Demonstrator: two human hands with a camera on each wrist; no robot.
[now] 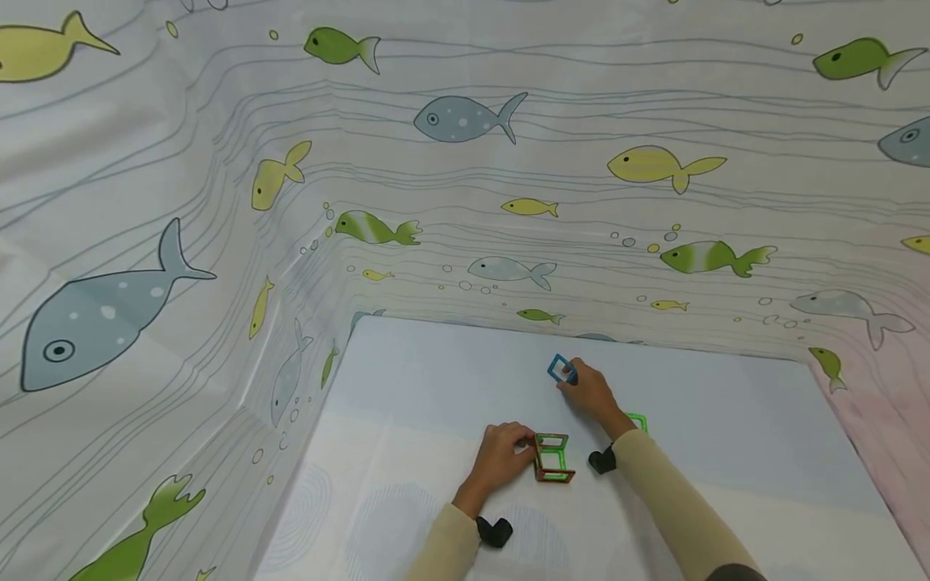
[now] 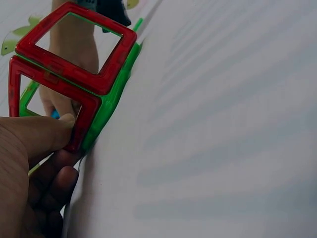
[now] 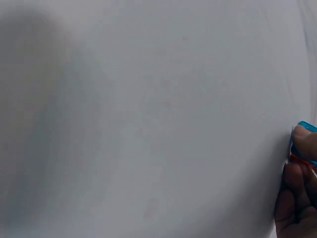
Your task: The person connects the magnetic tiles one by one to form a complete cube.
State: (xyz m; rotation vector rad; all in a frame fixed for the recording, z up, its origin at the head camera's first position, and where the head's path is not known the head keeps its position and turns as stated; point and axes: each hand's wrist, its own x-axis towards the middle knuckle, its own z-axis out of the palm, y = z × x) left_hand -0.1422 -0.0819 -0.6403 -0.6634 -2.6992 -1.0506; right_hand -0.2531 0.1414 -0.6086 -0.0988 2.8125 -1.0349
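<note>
My left hand [image 1: 501, 452] pinches the left side of a small structure of red and green magnetic tiles [image 1: 555, 476] standing on the table. In the left wrist view, the thumb presses a red square frame tile [image 2: 86, 116], with fingers curled behind it. A second red tile [image 2: 111, 79] leans above it, and a green edge [image 2: 111, 101] runs along the table side. Farther back, my right hand [image 1: 590, 394] holds a blue square frame tile [image 1: 553, 363] between thumb and fingers. A red edge [image 3: 298, 159] shows beside the blue tile [image 3: 308, 127] in the right wrist view.
A green frame tile [image 1: 643, 421] lies partly hidden behind the right forearm. The white table [image 1: 726, 436] meets a fish-printed cloth wall [image 1: 465, 194] at the back and left. Black wrist straps [image 1: 496, 532] sit over the sleeves.
</note>
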